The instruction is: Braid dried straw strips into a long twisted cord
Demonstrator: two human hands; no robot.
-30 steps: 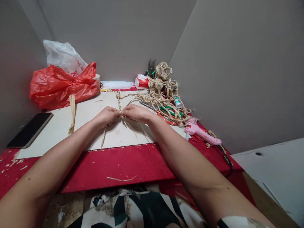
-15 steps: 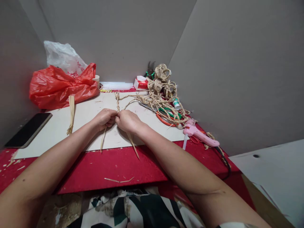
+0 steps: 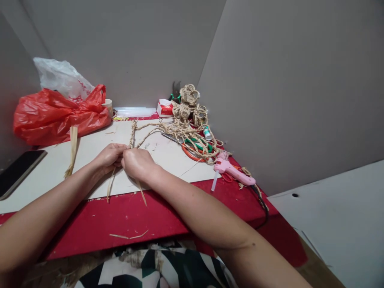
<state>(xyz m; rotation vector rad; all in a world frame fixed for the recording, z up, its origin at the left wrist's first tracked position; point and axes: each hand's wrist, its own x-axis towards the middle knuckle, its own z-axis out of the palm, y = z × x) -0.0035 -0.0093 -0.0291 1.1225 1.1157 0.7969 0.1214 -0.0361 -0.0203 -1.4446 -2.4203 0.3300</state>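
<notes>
A braided straw cord [image 3: 132, 134] runs from the middle of the white board [image 3: 99, 185] down to my two hands, which meet at its near end. My left hand [image 3: 112, 157] pinches the cord from the left. Pressed against it on the right, my right hand [image 3: 137, 163] is closed round the same end, its fingertips mostly hidden. Loose straw strands [image 3: 111, 186] hang below both hands towards the red cloth. The cord's far end joins a tangle of braided rope [image 3: 187, 130] at the right.
Left are a phone [image 3: 21, 172], a straw bundle [image 3: 73, 152] and a red plastic bag [image 3: 60, 116]. Right are orange-handled scissors [image 3: 192, 154], a pink glue gun [image 3: 234, 171] and its cable. Clear sticks [image 3: 135, 112] and a tissue box [image 3: 165, 109] stand at the back.
The view has turned to the right, so everything appears farther left. Both hands stay together at the cord's near end, with the right hand's knuckles turned slightly more over it.
</notes>
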